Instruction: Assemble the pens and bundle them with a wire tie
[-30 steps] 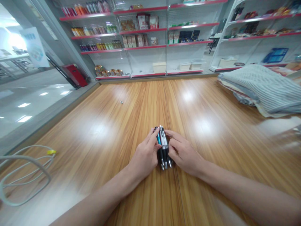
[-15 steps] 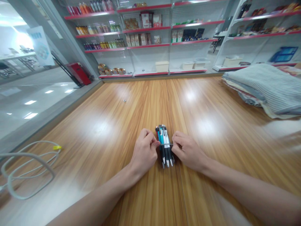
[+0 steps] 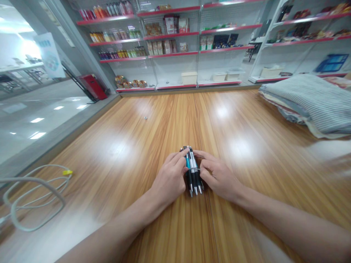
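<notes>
A bundle of pens (image 3: 194, 177), teal, white and black, lies on the wooden table with its metal tips toward me. Across its middle runs a thin, light band (image 3: 194, 169). On the left side, my left hand (image 3: 171, 175) has its thumb and curled fingers at the band, and its index finger reaches over the pens' upper end. My right hand (image 3: 218, 177) pinches at the band's other side, with its index finger stretched toward the tops of the pens. The fingers partly hide the upper pens, and the band's ends are hidden in my hands.
A pale cable (image 3: 38, 204) with a yellow tag lies coiled on the left of the table (image 3: 131, 153). Folded striped cloths (image 3: 312, 98) are piled at the far right. A tiny shiny object (image 3: 145, 118) rests farther back. Stocked shelves (image 3: 172, 53) stand behind the table.
Both index fingers have stretched forward onto the upper end of the pens, the left one lying over them. The thumbs stay by the band, and the bundle has barely moved.
</notes>
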{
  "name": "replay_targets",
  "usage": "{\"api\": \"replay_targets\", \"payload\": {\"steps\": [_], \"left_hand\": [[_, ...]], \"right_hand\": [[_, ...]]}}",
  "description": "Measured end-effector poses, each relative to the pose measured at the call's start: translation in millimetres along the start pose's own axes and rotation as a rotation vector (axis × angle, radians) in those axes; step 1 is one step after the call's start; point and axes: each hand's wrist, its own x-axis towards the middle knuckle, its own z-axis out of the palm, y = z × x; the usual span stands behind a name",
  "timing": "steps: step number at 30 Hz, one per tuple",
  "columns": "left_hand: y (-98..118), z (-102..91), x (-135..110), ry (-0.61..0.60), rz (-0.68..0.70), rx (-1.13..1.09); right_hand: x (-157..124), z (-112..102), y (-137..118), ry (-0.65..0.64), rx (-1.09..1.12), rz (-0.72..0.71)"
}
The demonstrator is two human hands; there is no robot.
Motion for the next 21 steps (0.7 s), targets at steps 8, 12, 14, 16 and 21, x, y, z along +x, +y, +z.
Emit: {"api": "replay_targets", "payload": {"steps": [8,12,14,16,21], "left_hand": [[-0.5,5.1,-6.6,-0.010,-0.060,0.016],[0.3,3.1,-9.3,0.064,-0.139,0.083],[0.5,-0.6,-9.0,0.045,-0.213,0.126],[0.6,-5.1,-7.0,-0.035,-0.300,0.091],[1.3,-14.7,3.0,-0.215,-0.629,-0.464]], "right_hand": [[-2.3,4.9,-0.5,-0.004,-0.029,-0.038],[-3.0,6.8,-0.4,0.007,-0.042,-0.049],[-3.8,7.0,0.9,0.029,-0.075,-0.044],[-4.6,6.6,2.6,0.041,-0.124,-0.040],[-7.3,2.6,2.3,0.014,-0.292,-0.117]]}}
